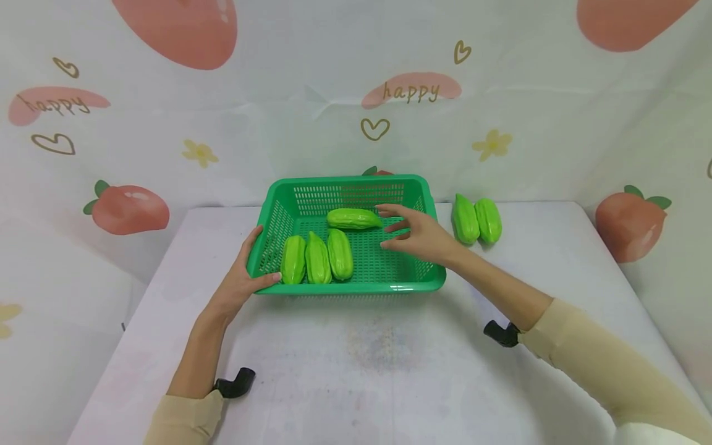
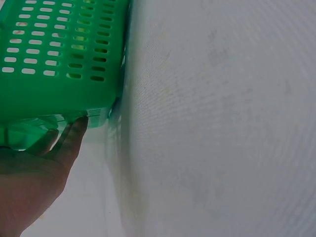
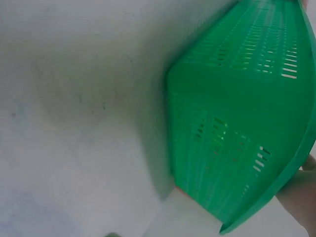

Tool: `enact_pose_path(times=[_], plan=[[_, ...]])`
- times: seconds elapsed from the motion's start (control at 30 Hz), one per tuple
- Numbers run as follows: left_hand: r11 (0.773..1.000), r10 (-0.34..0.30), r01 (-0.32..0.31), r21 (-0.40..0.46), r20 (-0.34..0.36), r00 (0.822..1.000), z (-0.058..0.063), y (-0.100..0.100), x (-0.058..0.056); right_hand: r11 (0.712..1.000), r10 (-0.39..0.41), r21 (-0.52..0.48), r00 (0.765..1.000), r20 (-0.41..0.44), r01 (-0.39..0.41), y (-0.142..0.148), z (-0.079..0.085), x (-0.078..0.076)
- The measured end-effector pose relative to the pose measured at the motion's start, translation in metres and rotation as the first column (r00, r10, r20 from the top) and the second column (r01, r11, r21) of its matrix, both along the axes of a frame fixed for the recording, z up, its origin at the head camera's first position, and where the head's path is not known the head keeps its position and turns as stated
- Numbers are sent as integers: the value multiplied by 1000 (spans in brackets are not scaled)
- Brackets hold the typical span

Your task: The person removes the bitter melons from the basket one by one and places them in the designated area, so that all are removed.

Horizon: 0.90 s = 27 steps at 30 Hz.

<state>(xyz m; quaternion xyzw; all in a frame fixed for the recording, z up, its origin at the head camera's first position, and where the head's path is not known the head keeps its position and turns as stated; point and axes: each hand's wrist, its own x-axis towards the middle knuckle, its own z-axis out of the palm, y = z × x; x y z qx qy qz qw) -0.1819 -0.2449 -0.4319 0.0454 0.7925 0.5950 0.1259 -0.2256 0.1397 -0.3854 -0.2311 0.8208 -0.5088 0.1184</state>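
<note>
A green plastic basket [image 1: 356, 288] stands on the table. Inside, three light green ridged bitter melons [image 1: 319, 259] lie side by side at the front left, and another bitter melon [image 1: 353, 219] lies crosswise behind them. My left hand [image 1: 239, 278] holds the basket's front left corner, thumb over the rim; in the left wrist view its fingers [image 2: 74, 140] touch the outer side. Over the basket's right half, my right hand [image 1: 419, 235] has its fingers spread and slightly bent, holding nothing, close to the crosswise melon's tip. Only part of that hand [image 3: 296, 197] shows in the right wrist view.
Two more bitter melons [image 1: 477, 221] lie together on the white table [image 1: 389, 358], right of the basket. A white printed cloth [image 1: 311, 136] hangs behind and at the sides. Each forearm wears a black camera mount [image 1: 236, 383] near its sleeve.
</note>
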Motion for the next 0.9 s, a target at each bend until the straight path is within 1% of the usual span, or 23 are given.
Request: enact_pose_path(times=[0.27,0.6,0.73,0.9], plan=[[1000,1,-1,2,0,1000,1,-1,0,995,55,78,998,32,-57,-19,-4,-4],[1000,-6,6,7,-1,1000,-1,1,-2,973,114,196,993,41,-120,-40,-9,-9],[1000,-8,8,12,2,1000,-2,2,-2,966,123,225,992,42,-129,-46,-10,-10],[1000,-6,6,18,-2,1000,-1,1,-1,963,110,243,993,53,-120,-56,-9,-14]])
